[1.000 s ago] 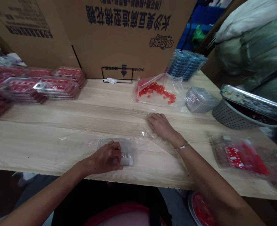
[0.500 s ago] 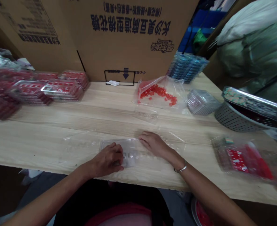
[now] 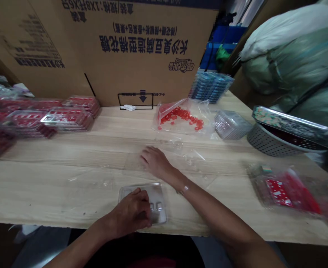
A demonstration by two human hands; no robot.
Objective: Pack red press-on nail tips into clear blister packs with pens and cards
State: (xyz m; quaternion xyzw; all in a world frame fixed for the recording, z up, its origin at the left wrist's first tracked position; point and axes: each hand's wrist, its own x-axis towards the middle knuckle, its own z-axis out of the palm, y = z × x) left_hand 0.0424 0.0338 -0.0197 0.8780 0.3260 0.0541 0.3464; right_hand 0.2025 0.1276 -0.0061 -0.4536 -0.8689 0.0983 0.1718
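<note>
Near the table's front edge lies a clear plastic tray [image 3: 160,199] with small moulded recesses. My left hand [image 3: 134,212] rests over its left half, fingers curled down and closed on it, hiding that part. My right hand [image 3: 155,163] is further forward, low over the table, its fingertips pointing left. It is beside a thin sheet of clear film [image 3: 132,163]; motion blur hides whether the fingers pinch it. More clear film [image 3: 194,160] lies to the right of this hand.
A large cardboard box [image 3: 141,70] closes off the back. Stacked red packs [image 3: 66,117] stand at left. A bag of red pieces [image 3: 180,117], clear trays [image 3: 232,124], blue packs [image 3: 211,87] and a grey basket [image 3: 275,141] sit back right. Red packets [image 3: 279,193] lie at right.
My left hand and the tray have come back toward the front edge. My right hand has shifted left, off the tray's side to in front of it. The camera view has tilted up.
</note>
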